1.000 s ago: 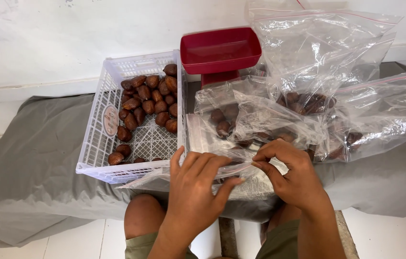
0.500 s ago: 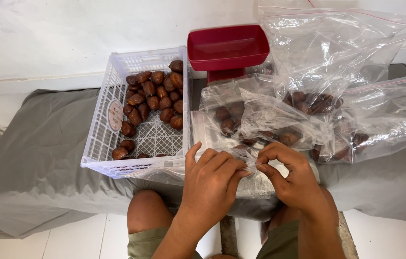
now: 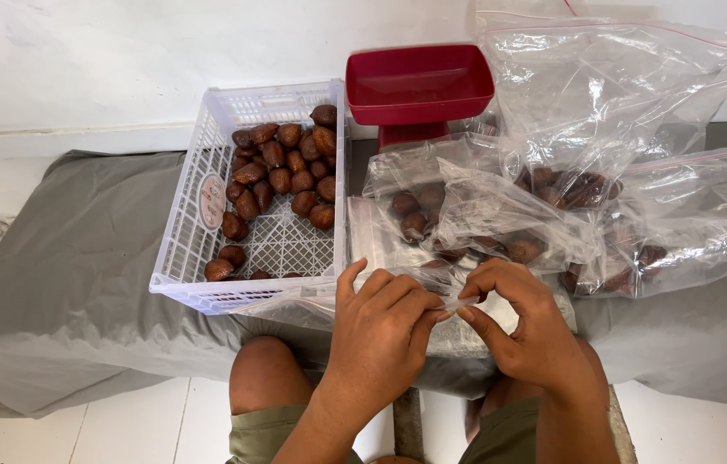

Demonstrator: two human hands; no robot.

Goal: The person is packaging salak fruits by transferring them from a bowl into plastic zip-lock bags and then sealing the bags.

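My left hand (image 3: 380, 331) and my right hand (image 3: 531, 331) meet in front of me and pinch the near edge of a clear plastic bag (image 3: 466, 232) between fingertips. The bag lies on the grey cloth and holds a few brown scaly fruits (image 3: 406, 215). A white plastic crate (image 3: 187, 249) with several of the same brown fruits (image 3: 282, 172) stands just left of my left hand.
A red scale with a tray (image 3: 419, 86) stands behind the bag by the white wall. More clear bags with fruit (image 3: 604, 189) pile up at the right. A grey cloth (image 3: 63, 283) covers the low bench. My knees and white floor tiles (image 3: 123, 425) are below.
Both hands have stayed on the bag's edge, their fingertips drawn closer together. The view has shifted slightly.
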